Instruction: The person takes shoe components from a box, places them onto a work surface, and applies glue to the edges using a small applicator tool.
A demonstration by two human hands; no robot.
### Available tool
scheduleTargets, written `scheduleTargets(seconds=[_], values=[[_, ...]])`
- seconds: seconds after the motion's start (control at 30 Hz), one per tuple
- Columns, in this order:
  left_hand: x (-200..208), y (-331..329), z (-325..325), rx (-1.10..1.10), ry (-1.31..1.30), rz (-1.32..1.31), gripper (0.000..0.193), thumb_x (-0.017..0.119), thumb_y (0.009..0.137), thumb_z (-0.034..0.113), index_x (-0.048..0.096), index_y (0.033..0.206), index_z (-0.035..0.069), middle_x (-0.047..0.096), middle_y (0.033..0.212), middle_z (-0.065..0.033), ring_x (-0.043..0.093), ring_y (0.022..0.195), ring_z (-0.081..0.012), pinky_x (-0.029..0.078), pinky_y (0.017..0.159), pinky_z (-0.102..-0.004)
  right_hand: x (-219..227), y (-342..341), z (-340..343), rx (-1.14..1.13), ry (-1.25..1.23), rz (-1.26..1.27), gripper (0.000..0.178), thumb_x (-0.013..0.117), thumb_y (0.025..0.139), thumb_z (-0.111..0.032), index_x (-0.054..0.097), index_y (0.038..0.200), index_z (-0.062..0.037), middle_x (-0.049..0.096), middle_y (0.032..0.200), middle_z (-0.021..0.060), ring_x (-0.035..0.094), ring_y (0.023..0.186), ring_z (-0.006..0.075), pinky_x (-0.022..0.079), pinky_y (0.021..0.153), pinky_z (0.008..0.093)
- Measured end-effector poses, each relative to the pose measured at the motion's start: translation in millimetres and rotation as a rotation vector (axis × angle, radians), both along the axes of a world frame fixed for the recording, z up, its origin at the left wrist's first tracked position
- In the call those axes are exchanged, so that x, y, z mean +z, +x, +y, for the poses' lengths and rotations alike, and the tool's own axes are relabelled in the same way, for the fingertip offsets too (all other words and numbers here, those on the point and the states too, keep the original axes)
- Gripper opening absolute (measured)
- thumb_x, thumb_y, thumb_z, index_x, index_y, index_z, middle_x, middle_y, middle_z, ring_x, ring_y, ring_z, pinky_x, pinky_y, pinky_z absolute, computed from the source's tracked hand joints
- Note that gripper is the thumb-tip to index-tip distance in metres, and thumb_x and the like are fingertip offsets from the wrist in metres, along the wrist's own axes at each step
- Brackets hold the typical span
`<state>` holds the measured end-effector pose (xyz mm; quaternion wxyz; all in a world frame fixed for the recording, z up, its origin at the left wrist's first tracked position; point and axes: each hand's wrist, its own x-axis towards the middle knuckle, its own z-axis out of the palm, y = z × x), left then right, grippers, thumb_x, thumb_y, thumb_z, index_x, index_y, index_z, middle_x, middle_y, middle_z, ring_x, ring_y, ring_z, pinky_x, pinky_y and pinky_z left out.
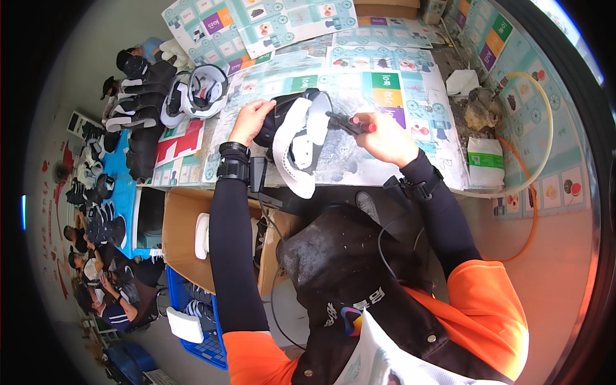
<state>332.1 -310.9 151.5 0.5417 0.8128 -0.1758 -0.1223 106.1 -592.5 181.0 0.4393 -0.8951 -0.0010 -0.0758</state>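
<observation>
My left hand (251, 120) is closed at the left edge of a black shoe (280, 117) with a thick white sole. The shoe is tilted over the table's near edge, its pale inner side towards my right. My right hand (389, 138) wraps round a black handheld tool with red ends (351, 122). The tool's dark tip points left at the shoe's rim, close to it; whether they touch I cannot tell. I cannot make out the exact kind of tool.
More black-and-white shoes (204, 90) stand at the table's left. A cardboard box (183, 240) and blue basket (215, 353) sit below. At right are a green-and-white packet (486, 160), a pale hose (550, 122) and an orange hose (534, 218). People (119, 308) sit far left.
</observation>
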Motion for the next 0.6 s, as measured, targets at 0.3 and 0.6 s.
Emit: scheduleTargets(seconds=[0.3, 0.6], values=[[11, -8, 0, -0.027, 0.075, -0.085, 0.03, 0.071, 0.098, 0.03, 0.072, 0.087, 0.002, 0.061, 0.076, 0.0071, 0.049, 0.072, -0.0047, 0.042, 0.068, -0.0237, -5, 6, 7, 0.028, -0.038, 0.045, 0.032, 0.064, 0.08, -0.014, 0.071, 0.109, 0.0, 0.068, 0.079, 0.0244, 0.069, 0.081, 0.0416, 0.052, 0.074, 0.0448], [8, -10, 1, -0.027, 0.1, -0.156, 0.029, 0.071, 0.098, 0.028, 0.071, 0.091, 0.0, 0.061, 0.074, 0.0046, 0.049, 0.072, -0.0058, 0.043, 0.069, -0.025, -1, -5, 9, -0.016, 0.038, 0.038, 0.033, 0.064, 0.079, -0.012, 0.071, 0.109, -0.0003, 0.068, 0.077, 0.0221, 0.069, 0.077, 0.0379, 0.051, 0.072, 0.0409]])
